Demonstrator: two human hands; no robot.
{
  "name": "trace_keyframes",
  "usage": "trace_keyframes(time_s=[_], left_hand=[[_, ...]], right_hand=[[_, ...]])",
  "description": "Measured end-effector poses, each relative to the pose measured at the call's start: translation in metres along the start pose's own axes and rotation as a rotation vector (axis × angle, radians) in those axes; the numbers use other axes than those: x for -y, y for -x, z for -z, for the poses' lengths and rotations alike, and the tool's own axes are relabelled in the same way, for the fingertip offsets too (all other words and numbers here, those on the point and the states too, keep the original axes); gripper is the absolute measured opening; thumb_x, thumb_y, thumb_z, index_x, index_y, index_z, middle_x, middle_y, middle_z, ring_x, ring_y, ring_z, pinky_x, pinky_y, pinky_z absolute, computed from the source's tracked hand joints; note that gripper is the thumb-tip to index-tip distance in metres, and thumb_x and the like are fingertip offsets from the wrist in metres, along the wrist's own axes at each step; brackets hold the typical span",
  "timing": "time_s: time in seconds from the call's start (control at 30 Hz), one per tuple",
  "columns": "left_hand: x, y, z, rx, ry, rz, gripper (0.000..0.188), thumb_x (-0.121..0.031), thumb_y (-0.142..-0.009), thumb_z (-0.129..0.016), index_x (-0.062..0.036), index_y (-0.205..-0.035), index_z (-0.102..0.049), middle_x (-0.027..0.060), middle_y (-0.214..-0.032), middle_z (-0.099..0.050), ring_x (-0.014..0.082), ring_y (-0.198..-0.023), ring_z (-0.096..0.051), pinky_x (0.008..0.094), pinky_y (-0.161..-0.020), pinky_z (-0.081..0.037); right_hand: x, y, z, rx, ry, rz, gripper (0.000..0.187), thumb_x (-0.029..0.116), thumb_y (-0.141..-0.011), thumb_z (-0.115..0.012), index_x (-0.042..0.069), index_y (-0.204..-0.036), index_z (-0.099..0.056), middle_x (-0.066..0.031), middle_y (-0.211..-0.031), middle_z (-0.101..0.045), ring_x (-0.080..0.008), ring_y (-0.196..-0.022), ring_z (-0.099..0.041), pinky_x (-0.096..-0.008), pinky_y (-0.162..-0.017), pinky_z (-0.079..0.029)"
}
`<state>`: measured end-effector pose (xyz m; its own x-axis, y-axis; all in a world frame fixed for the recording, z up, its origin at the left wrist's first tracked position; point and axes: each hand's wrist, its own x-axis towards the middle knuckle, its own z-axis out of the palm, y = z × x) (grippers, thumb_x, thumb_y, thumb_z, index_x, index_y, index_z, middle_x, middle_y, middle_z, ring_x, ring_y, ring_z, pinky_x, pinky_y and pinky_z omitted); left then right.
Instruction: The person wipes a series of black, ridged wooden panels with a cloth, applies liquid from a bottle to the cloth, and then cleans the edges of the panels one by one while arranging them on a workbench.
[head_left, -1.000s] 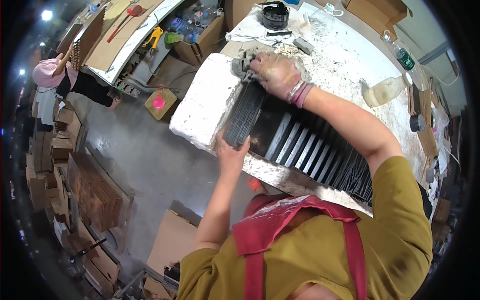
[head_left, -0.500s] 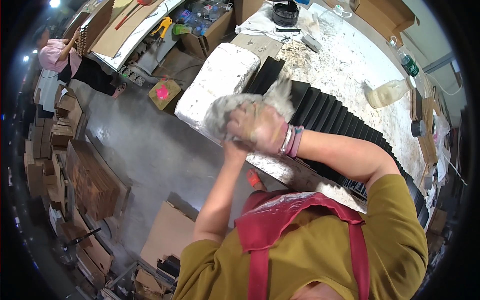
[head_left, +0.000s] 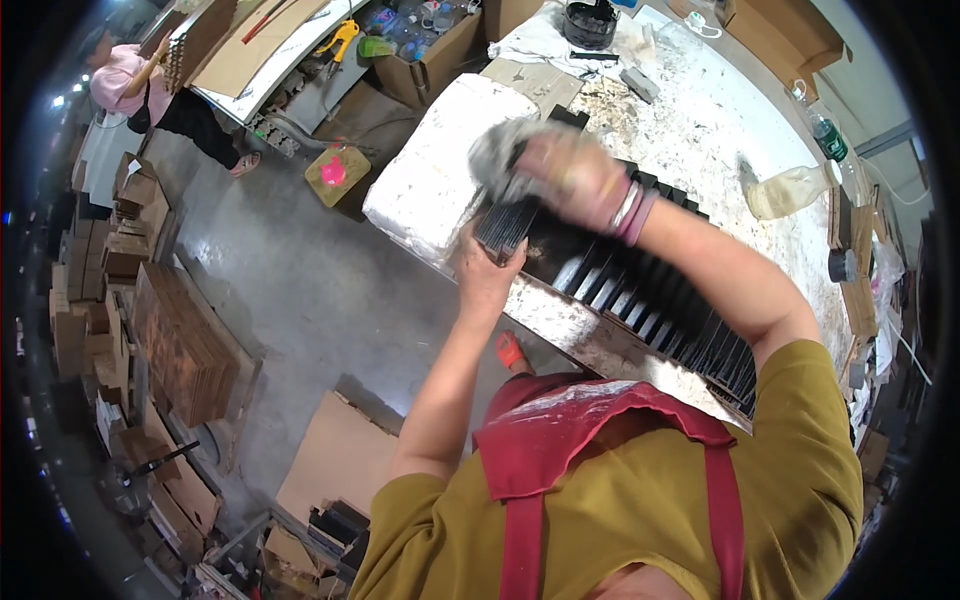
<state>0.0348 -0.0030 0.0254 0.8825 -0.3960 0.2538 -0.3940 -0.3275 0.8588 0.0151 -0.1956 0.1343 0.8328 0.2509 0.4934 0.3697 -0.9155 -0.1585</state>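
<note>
My left hand (head_left: 485, 275) is closed around the near end of a black ridged bar (head_left: 505, 226) at the table's front edge. Over that bar, my right hand (head_left: 578, 182), smeared by motion, grips a grey-white rag (head_left: 492, 160). The rag covers part of the bar; its far end (head_left: 570, 118) shows beyond my right hand. To the right, a row of black bars (head_left: 640, 300) lies side by side along the table, partly under my right forearm. Left of my hands sits a white padded block (head_left: 440, 160) at the table's corner.
A black tub (head_left: 590, 25) and a grey block (head_left: 638, 86) are at the back of the table. At the right lie a cloudy plastic bottle (head_left: 790, 193) and a green-labelled bottle (head_left: 830, 138). A person in pink (head_left: 125, 80) stands at another table, far left.
My right hand and the rag have moved away from me and slightly right. The bar's near end, held in my left hand, now shows where the rag covered it.
</note>
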Motion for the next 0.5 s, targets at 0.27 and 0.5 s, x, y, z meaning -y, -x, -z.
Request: trace_keyframes(time_s=[0.27, 0.5], left_hand=[[0.021, 0.0, -0.004, 0.144, -0.529, -0.317, 0.048, -0.021, -0.082, -0.069, 0.0009, -0.12, -0.051, 0.0174, -0.119, -0.056, 0.0358, -0.113, -0.052, 0.0415, -0.096, -0.042], [-0.004, 0.001, -0.005, -0.008, -0.081, 0.028, 0.072, -0.025, -0.072, -0.082, 0.0041, -0.124, -0.042, 0.0265, -0.11, -0.059, 0.0408, -0.102, -0.058, 0.0456, -0.088, -0.047]], right_hand=[[0.063, -0.003, -0.004, 0.135, 0.012, 0.184, 0.009, 0.019, -0.072, -0.061, 0.017, -0.081, -0.058, -0.0029, -0.081, -0.06, -0.021, -0.083, -0.06, -0.0352, -0.063, -0.051], [-0.007, 0.002, 0.007, 0.057, 0.126, -0.157, 0.02, 0.012, -0.074, -0.059, 0.015, -0.093, -0.064, -0.0084, -0.09, -0.063, -0.026, -0.084, -0.064, -0.0397, -0.066, -0.051]])
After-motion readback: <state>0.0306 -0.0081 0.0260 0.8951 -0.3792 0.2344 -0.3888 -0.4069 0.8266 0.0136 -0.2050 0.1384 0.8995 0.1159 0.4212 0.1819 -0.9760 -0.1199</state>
